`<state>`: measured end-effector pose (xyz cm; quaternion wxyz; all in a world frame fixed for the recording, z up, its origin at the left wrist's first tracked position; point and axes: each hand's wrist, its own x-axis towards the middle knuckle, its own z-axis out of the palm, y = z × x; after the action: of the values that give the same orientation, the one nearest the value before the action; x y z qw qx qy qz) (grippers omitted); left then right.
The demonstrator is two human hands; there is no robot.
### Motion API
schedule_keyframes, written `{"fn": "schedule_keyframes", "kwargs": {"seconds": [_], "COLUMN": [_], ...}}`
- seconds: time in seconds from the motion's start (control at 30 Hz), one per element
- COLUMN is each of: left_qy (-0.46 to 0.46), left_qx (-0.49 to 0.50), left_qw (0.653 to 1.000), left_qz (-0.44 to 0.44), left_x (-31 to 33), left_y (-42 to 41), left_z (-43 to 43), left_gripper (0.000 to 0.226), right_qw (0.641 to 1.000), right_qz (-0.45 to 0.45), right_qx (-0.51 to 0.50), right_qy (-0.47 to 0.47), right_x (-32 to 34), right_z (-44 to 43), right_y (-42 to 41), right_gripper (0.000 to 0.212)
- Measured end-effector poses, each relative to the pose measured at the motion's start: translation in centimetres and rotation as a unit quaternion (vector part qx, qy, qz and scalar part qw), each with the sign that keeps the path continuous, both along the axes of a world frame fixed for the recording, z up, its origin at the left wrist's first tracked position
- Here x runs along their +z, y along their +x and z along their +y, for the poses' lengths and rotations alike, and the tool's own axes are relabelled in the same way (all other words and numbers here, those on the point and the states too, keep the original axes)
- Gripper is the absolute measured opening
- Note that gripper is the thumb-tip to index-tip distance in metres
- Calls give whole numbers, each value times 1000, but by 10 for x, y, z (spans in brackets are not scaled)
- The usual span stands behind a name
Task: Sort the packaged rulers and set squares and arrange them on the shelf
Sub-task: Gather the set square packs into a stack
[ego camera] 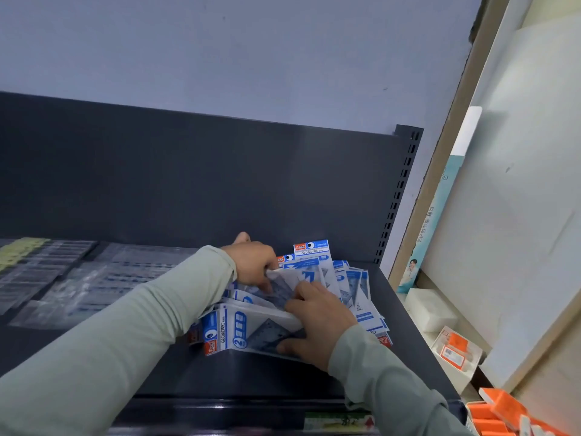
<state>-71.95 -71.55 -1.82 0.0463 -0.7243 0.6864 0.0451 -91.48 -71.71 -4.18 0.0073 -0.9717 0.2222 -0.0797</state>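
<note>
Gripping set-square packs [355,287], shelf [157,357] right | left hand [253,265]: fingers curled, pinching far pack [309,272] | right hand [317,322]: fingers curled round near pack [239,328]

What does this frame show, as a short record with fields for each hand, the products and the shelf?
left hand: fingers curled into the set-square packs, gripping one near the back
right hand: holds the front pack, fingers over its top edge, thumb on its face
set-square packs: loose overlapping pile at the shelf's right end
ruler packs: clear, lying flat to the left
shelf: dark metal
beside shelf: orange-and-white package, lower right
</note>
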Motion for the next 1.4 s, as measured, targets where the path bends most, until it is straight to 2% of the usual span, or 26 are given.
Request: {"fn": "schedule_keyframes", "kwargs": {"seconds": [0.07,0.17,0.3,0.37,0.43,0.47,0.53,0.57,0.63,0.73,0.8,0.87,1.0,1.17,1.23,1.3,1.4], "left_qy": [28,86,177,185,130,86,8,-2,31,97,89,87,32,-22,9,62,153], "left_qx": [-10,-24,-12,36,105,121,90,58,29,38,42,49,27,-16,-24,-27,-21], "left_qw": [998,981,934,897,876,899,967,985,995,990,995,995,998,996,985,965,939], "left_qz": [48,173,309,401,452,412,239,161,92,92,35,-16,42,85,168,255,307], "left_x": [5,6,4,4,0,-2,-8,-13,-24,-34,-33,-30,-24,1,8,12,17], "left_y": [0,3,21,28,30,30,31,28,22,16,16,17,22,15,8,3,1], "left_z": [6,15,20,18,11,6,-4,-8,-14,-21,-23,-22,-14,6,14,21,24], "left_gripper": [19,21,26,22,23,23,28,35,55,84,81,66,31,28,19,10,16], "right_qw": [998,995,999,999,999,1000,1000,1000,999,999,999,999,999,996,993,995,999], "right_qz": [-25,-58,-39,8,23,23,25,27,34,41,36,25,31,-37,-70,-72,-18], "right_qx": [11,-4,-12,-30,-24,-15,-3,-3,-2,2,7,8,2,18,8,-9,-36], "right_qy": [-64,-83,-31,-24,-16,-11,-2,3,15,12,19,35,17,-75,-98,-74,-26], "right_x": [-2,-3,-7,-5,-1,1,0,-1,-2,0,-1,1,-2,-6,-9,-11,-7], "right_z": [-1,-1,0,0,4,6,9,10,12,13,11,13,10,8,7,9,11], "right_y": [3,8,10,11,10,9,7,6,6,5,3,2,3,4,6,6,4], "right_gripper": [51,62,75,81,65,55,46,45,45,46,45,43,43,48,60,77,74]}}
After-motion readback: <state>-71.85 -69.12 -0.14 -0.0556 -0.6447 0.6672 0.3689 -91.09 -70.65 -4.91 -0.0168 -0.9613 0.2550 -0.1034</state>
